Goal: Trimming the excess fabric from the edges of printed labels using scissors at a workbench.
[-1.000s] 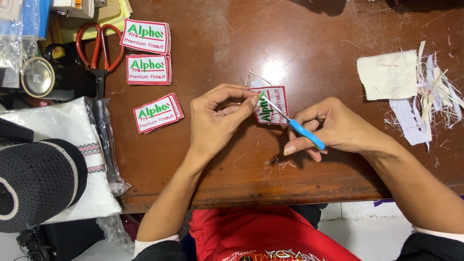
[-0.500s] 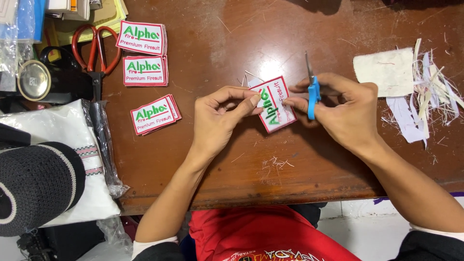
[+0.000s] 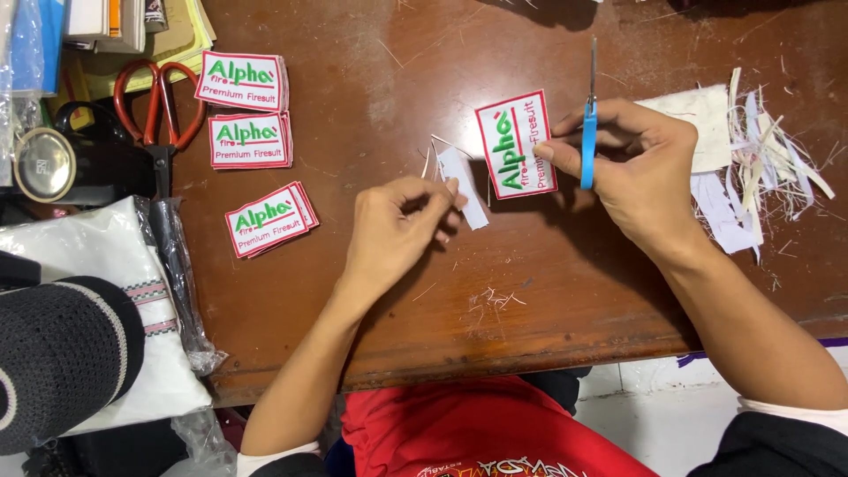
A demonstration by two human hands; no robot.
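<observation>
My right hand (image 3: 640,172) pinches a white embroidered patch (image 3: 517,144) with a red border and green lettering, and also holds small blue-handled snips (image 3: 589,119) pointing away from me. My left hand (image 3: 396,231) holds a narrow white strip of trimmed backing (image 3: 465,196) just left of and below the patch. Both hands hover over a brown wooden table (image 3: 565,291).
Three small stacks of matching patches (image 3: 245,81) (image 3: 251,141) (image 3: 268,219) lie at the left. Red-handled scissors (image 3: 159,110) sit beyond them. White scraps and threads (image 3: 760,163) pile up at the right. A bagged white cloth (image 3: 106,291) and a black knit cap (image 3: 62,353) lie at the lower left.
The hands have drawn apart: my right hand lifted the patch and snips away and to the right, while my left hand pulled off a white strip and moved down-left.
</observation>
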